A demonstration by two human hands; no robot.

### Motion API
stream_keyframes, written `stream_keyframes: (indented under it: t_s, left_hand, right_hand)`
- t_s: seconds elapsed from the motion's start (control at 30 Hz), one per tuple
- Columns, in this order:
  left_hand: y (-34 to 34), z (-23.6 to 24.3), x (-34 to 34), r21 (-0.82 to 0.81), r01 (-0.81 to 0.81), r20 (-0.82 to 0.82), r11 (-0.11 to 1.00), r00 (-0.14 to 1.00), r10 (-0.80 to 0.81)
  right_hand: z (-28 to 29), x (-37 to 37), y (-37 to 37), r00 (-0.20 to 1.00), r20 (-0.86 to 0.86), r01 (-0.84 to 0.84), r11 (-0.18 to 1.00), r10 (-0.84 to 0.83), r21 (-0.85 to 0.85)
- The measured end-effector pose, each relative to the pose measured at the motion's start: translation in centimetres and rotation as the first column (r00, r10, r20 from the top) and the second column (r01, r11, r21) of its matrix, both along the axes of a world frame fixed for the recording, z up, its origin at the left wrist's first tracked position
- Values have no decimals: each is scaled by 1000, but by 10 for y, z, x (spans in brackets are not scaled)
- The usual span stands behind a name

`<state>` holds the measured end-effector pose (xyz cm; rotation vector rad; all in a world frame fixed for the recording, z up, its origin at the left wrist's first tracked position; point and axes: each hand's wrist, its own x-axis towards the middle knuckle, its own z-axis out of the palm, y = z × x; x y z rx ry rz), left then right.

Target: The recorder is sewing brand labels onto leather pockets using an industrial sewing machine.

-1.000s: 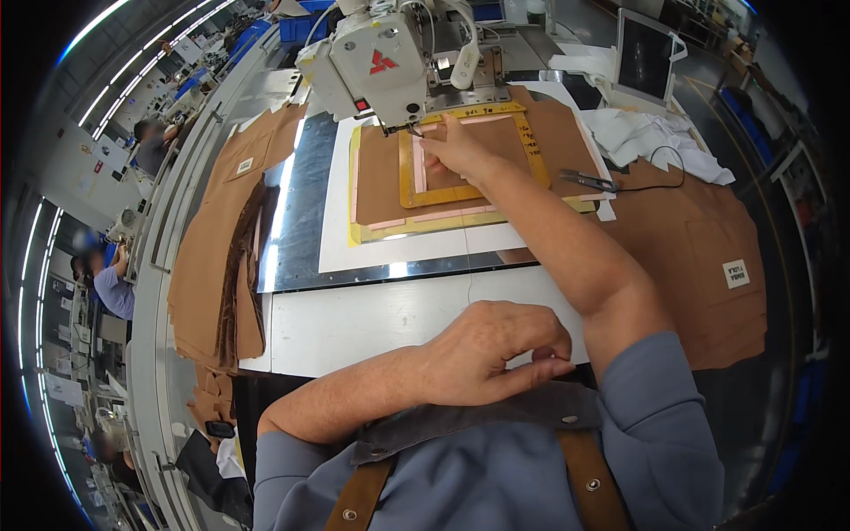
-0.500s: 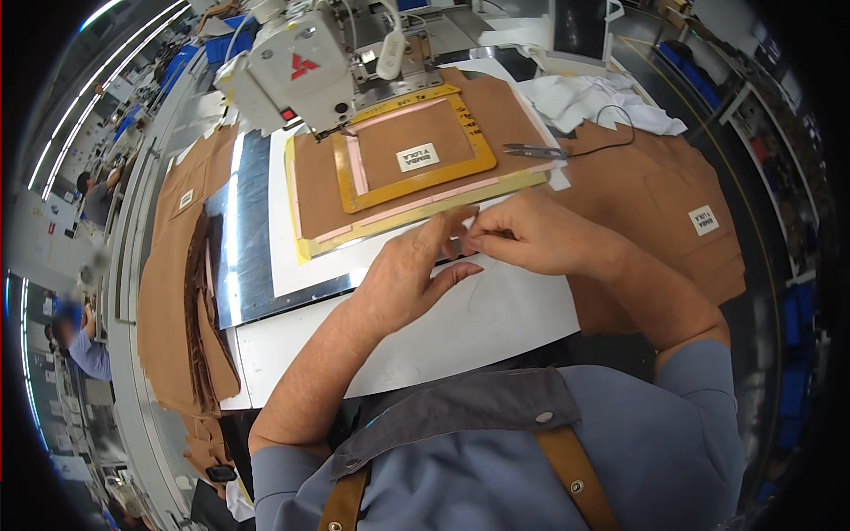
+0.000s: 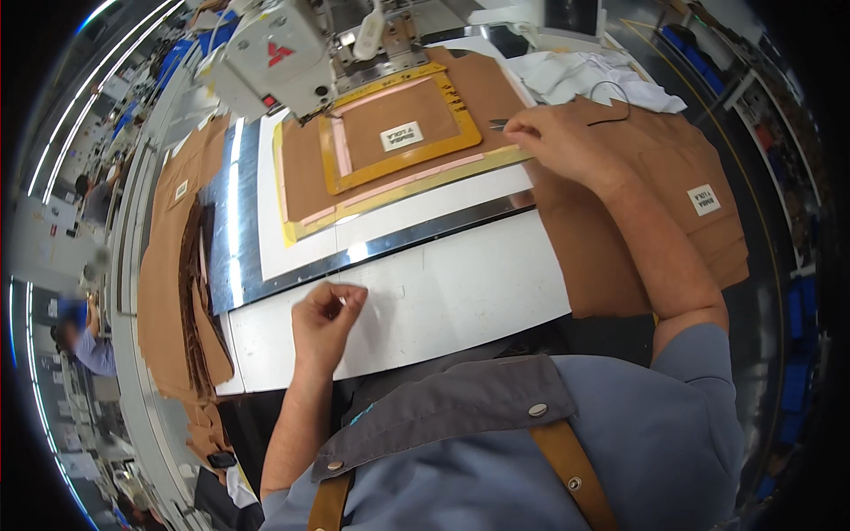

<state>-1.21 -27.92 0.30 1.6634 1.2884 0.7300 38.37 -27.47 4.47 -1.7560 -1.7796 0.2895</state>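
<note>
My left hand [image 3: 326,326] is above the white board [image 3: 434,283] near the front edge, thumb and fingertips pinched together; anything between them is too small to make out. My right hand [image 3: 558,142] is closed over the thread snips [image 3: 498,125], whose blade tips show to the left of its fingers while the handles are hidden. Whether it grips the snips I cannot tell. Beyond the hands, a yellow clamp frame [image 3: 403,167] lies on a brown fabric panel [image 3: 367,115]. Inside the frame is a white printed label [image 3: 402,135] on the fabric.
A sewing machine head [image 3: 274,57] stands over the frame's far left. Brown fabric pieces are stacked at left [image 3: 168,292] and spread at right [image 3: 637,239]. White cloth [image 3: 575,80] lies at the far right with a dark cord [image 3: 611,119]. A shiny metal plate [image 3: 363,248] borders the board.
My hands have parted. The left has drawn back toward me and to the left; the right has moved away and to the right, onto the snips. The view has shifted slightly.
</note>
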Motion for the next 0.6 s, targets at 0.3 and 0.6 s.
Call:
stream_keyframes:
  t_s: [0.3,0.6]
  left_hand:
    - [73,45,51,-45,-109,422,993,899,118]
    - [80,69,80,-257,-104,426,961,880,210]
  right_hand:
    - [-37,31,37,782,622,-51,999,42,-4]
    - [-31,43,25,903,428,-6,995,-37,99]
